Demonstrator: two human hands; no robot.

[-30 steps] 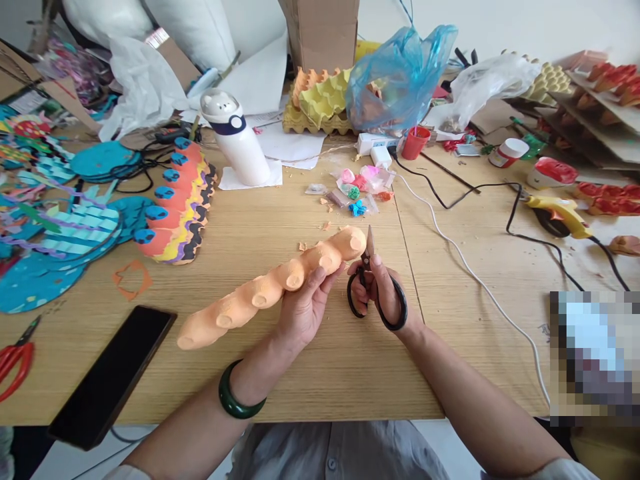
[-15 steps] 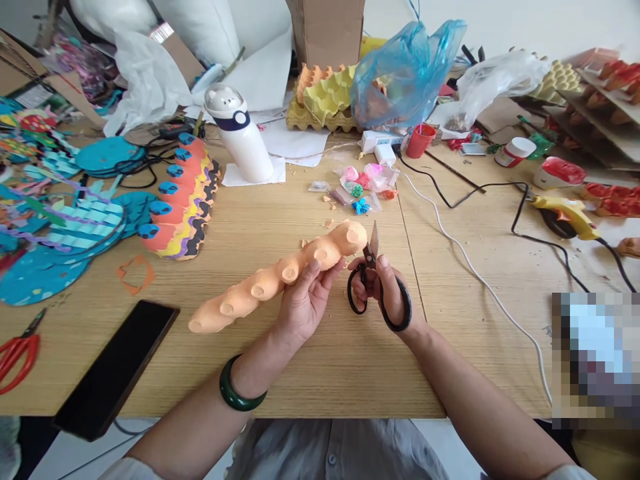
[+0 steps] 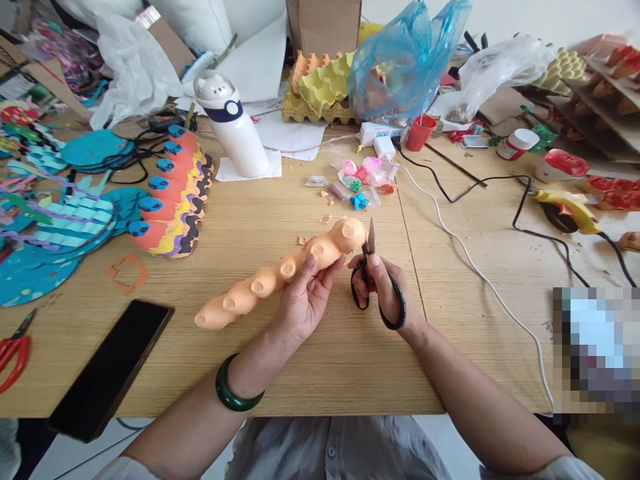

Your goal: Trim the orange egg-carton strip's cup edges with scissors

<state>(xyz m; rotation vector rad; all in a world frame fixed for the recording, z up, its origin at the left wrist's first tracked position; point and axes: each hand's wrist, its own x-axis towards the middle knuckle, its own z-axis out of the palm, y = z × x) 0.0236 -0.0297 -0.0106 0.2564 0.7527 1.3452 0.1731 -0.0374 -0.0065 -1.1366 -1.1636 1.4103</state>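
- At your far left on the table (image 3: 350, 373) lie red-handled scissors (image 3: 21, 350), nearer you than the white bottle (image 3: 245, 147).
- Blue cut-outs (image 3: 40, 267) spread to the left of the bottle.
- A dark-screened phone (image 3: 113, 370) lies slantwise to the bottle's left, much closer to you.
- An orange scrap (image 3: 143, 275) with a hole in it rests left of the bottle and nearer you.
- A painted strip (image 3: 175, 200) with blue-topped bumps lies just left of the bottle.
- The pale orange strip (image 3: 275, 277) is on your side of the bottle, slanting up towards the right.
- Your left hand (image 3: 305, 297) has its grip closed on that strip, thumb on the near side.
- Yellow and orange egg trays (image 3: 325, 87) are stacked to the bottle's right, farther back.
- Small packets (image 3: 367, 173) with pink, green and blue bits lie right of the bottle.
- Your right hand (image 3: 387, 287), right of the bottle and nearer you, has its grip around black-handled scissors (image 3: 370, 248); their blades are at the strip's right end, though you cannot tell whether they touch it.
- A yellow glue gun (image 3: 567, 207) lies far right of the bottle.
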